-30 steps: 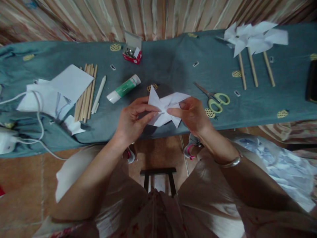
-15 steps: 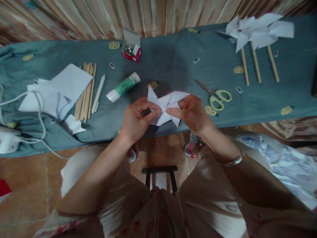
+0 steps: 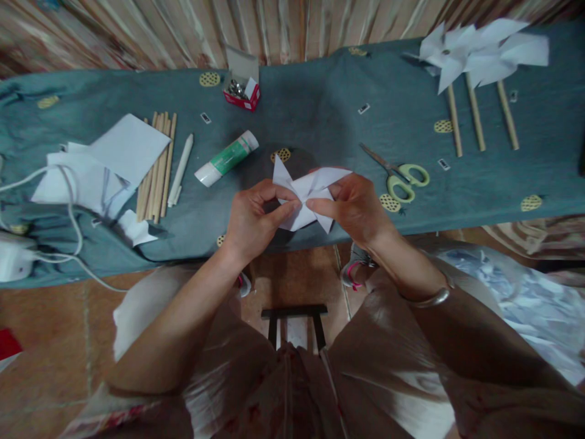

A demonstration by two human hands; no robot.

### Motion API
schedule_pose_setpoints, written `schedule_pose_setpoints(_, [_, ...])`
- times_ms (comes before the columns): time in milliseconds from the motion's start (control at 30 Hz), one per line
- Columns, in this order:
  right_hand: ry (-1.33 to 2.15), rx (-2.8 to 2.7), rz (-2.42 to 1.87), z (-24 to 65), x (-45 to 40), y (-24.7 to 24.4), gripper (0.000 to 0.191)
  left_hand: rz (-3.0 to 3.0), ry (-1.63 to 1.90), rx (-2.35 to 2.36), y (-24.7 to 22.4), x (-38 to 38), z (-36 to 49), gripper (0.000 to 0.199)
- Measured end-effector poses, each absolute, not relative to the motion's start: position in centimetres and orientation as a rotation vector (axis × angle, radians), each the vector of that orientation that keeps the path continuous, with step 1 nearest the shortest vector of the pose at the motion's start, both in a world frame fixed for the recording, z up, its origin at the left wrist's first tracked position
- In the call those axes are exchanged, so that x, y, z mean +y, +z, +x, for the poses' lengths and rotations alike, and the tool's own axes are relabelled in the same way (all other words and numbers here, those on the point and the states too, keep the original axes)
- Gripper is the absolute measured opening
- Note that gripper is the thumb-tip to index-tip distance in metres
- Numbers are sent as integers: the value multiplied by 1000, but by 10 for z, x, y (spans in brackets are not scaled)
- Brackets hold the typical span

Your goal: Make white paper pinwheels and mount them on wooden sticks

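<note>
A white paper pinwheel with folded, pointed blades is held between both hands above the near edge of the cloth. My left hand pinches its left part close to the centre, thumb and forefinger together. From the other side my right hand grips it, thumb pressed on the middle and the other fingers behind the paper, partly hidden. Beyond my left hand lies a glue stick with a green label. Scissors with light green handles rest open, right of my right hand.
Finished pinwheels on wooden sticks lie at the far right. A red box of small metal pieces stands at the back. Leftward are a white pen, several wooden sticks, paper sheets and a cable with a power strip.
The view has shifted very slightly. Both hands keep the same pinch on the paper pinwheel, with almost no visible movement.
</note>
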State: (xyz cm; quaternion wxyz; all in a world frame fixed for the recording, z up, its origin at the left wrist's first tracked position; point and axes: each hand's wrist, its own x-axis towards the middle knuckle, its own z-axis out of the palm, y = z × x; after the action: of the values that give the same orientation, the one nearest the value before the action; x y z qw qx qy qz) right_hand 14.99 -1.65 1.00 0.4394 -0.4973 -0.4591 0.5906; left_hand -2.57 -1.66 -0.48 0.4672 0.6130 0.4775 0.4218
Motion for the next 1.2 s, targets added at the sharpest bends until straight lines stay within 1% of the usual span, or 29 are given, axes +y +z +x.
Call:
schedule_pose_setpoints(133, [1469,-1136,-1218,152,-17,6,24,1509,1033,1189,-5,-17,-25,5])
schedule_pose_setpoints(333, [1439,-1201,-1215,154,-17,6,13,1475,1034,1172,-5,-16,-25,7])
schedule_pose_setpoints(533, [1438,-1179,-1206,153,-17,8,16,1424,1014,1107,-2,-15,-25,7])
schedule_pose_setpoints(700, [1427,-1195,-1243,152,-17,10,18,1476,1002,1144,-3,-14,-25,6])
schedule_pose_setpoints(900, [1449,-1221,-1264,154,-17,10,13,1499,1007,1146,-5,-13,-25,5])
schedule_pose_setpoints(1100, [1436,-1248,-1251,155,-17,10,17,1470,982,1154,-5,-13,-24,8])
schedule_pose_setpoints(1200, [1435,-1238,-1252,155,-17,8,13,1426,972,1149,-4,-13,-23,8])
